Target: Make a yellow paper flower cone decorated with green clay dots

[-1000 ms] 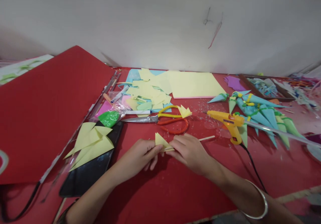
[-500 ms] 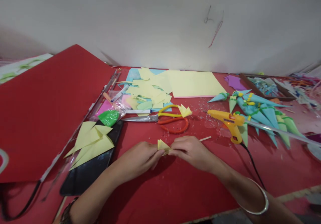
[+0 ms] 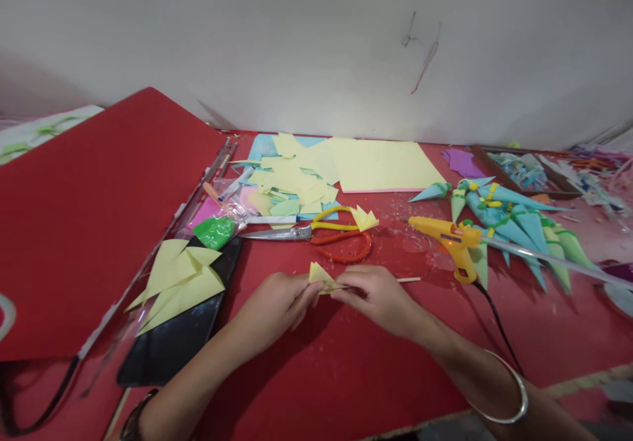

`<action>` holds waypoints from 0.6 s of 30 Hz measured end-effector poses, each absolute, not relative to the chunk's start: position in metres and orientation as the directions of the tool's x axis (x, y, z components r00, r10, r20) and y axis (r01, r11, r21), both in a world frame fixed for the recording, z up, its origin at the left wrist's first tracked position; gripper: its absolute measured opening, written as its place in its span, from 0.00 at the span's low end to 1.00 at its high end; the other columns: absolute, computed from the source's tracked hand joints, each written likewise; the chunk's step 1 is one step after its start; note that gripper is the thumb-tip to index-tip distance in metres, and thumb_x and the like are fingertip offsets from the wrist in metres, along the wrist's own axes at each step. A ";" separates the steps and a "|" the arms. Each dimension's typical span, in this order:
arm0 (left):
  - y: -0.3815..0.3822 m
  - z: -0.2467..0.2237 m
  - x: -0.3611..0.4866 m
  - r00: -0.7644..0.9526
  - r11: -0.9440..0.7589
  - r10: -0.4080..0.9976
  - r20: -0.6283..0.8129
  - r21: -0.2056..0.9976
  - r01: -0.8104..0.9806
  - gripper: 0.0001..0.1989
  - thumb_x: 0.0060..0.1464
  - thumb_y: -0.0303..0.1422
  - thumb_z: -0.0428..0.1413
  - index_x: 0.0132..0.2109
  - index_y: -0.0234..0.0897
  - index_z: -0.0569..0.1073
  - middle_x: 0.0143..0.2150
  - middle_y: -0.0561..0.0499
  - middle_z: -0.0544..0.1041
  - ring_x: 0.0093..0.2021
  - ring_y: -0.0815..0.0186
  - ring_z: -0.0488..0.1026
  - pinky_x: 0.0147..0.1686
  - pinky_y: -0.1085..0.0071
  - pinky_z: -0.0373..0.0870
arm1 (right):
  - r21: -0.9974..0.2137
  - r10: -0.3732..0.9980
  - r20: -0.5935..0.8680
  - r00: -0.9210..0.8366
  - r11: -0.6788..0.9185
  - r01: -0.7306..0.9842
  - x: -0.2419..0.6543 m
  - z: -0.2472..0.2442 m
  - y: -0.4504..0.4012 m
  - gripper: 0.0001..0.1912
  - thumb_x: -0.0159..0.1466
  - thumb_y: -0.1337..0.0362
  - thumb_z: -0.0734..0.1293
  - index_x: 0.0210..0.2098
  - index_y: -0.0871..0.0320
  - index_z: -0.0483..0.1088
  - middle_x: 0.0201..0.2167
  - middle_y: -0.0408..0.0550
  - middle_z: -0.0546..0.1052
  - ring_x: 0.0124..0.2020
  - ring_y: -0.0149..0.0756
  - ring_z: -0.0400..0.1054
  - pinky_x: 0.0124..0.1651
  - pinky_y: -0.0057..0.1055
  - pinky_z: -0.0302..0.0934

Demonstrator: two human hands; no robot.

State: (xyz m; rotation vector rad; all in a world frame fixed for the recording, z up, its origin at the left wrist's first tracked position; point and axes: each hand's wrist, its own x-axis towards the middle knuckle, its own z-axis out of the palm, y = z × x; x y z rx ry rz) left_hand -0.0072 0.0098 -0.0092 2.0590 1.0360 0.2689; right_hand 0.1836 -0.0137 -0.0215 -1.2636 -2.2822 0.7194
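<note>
Between my hands is a small folded yellow paper, its pleated points fanning upward. My left hand pinches its left side. The fingers of my right hand close on its right end and on a thin pale stick, which sticks out past my knuckles to the right. My fingertips hide where paper and stick meet. Just beyond my hands lie scissors with yellow and red handles, and another small folded yellow piece rests by the yellow handle.
Yellow sheets and paper scraps lie at the back. A yellow glue gun and blue and green paper cones are at right. Cut yellow pieces cover a black tablet-like slab at left, beside a red board.
The folded paper has tilted slightly and shifted a little left between my fingers. The stick now lies more level and reaches slightly farther right.
</note>
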 end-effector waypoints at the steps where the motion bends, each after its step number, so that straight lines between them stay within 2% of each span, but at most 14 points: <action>1: 0.009 -0.009 -0.007 0.631 -0.330 0.758 -0.167 0.735 0.592 0.21 0.60 0.38 0.38 0.22 0.37 0.63 0.11 0.59 0.64 0.14 0.73 0.62 0.21 0.78 0.56 | -0.630 0.870 0.119 -0.479 0.439 0.640 0.183 -0.022 -0.014 0.16 0.64 0.57 0.57 0.24 0.59 0.66 0.20 0.40 0.65 0.23 0.26 0.59 0.26 0.23 0.49; 6: 0.008 -0.006 -0.006 0.620 -0.294 0.763 -0.182 0.757 0.584 0.28 0.60 0.39 0.36 0.15 0.36 0.62 0.13 0.54 0.68 0.17 0.73 0.65 0.25 0.78 0.59 | -0.595 0.877 0.151 -0.455 0.449 0.667 0.182 -0.022 -0.015 0.18 0.65 0.58 0.55 0.26 0.59 0.68 0.20 0.41 0.67 0.23 0.27 0.59 0.26 0.23 0.49; 10: 0.008 -0.005 -0.006 0.622 -0.210 0.755 -0.208 0.822 0.529 0.27 0.60 0.39 0.37 0.17 0.35 0.65 0.12 0.56 0.67 0.16 0.74 0.64 0.24 0.79 0.60 | -0.544 0.853 0.176 -0.491 0.500 0.674 0.183 -0.023 -0.014 0.19 0.66 0.57 0.54 0.26 0.59 0.68 0.20 0.41 0.67 0.23 0.28 0.59 0.27 0.24 0.49; 14: 0.009 -0.006 -0.006 0.626 -0.206 0.749 -0.217 0.822 0.531 0.25 0.59 0.39 0.38 0.19 0.35 0.66 0.14 0.55 0.69 0.17 0.73 0.65 0.25 0.79 0.60 | -0.469 0.823 0.205 -0.530 0.557 0.685 0.185 -0.022 -0.013 0.22 0.66 0.57 0.51 0.26 0.59 0.68 0.21 0.43 0.68 0.24 0.29 0.60 0.28 0.25 0.50; 18: 0.009 -0.007 -0.006 0.622 -0.201 0.754 -0.212 0.827 0.525 0.23 0.59 0.39 0.38 0.22 0.36 0.65 0.13 0.57 0.67 0.16 0.73 0.63 0.23 0.79 0.60 | -0.391 0.789 0.229 -0.570 0.611 0.688 0.185 -0.020 -0.013 0.25 0.67 0.57 0.48 0.27 0.59 0.69 0.21 0.44 0.69 0.24 0.30 0.60 0.28 0.26 0.49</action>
